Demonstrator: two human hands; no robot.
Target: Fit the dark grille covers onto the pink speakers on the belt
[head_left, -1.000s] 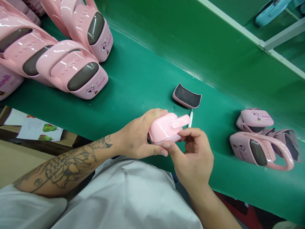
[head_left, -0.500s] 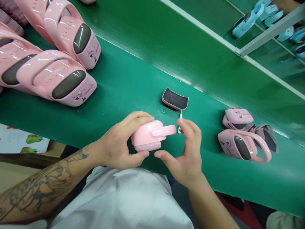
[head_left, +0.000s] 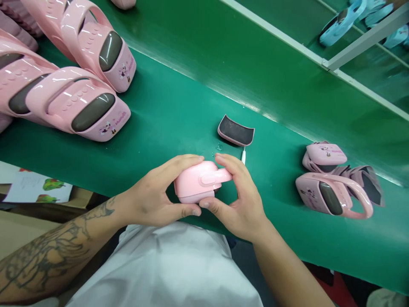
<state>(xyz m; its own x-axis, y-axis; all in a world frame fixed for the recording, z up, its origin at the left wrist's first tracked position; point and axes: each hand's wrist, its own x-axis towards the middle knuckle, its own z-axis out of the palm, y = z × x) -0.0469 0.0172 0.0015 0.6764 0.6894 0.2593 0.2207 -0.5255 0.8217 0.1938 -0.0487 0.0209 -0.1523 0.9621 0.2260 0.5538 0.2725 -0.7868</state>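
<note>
Above the green belt point(head_left: 179, 123), both hands point(head_left: 147, 200) clasp a pink plastic case point(head_left: 193, 181).

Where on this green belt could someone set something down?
The widest bare stretch of belt lies between the pink sandals and the dark pink-rimmed pad; a smaller one separates that pad from the right-hand sandals. Crowded: the left pile, and around the left hand and right hand.

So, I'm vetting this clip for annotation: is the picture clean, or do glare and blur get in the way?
In the head view, light streaks glare along the green belt and shines on the glossy pink plastic cases; the left hand and right hand show no obvious blur, and nothing looks clearly out of focus.
</note>
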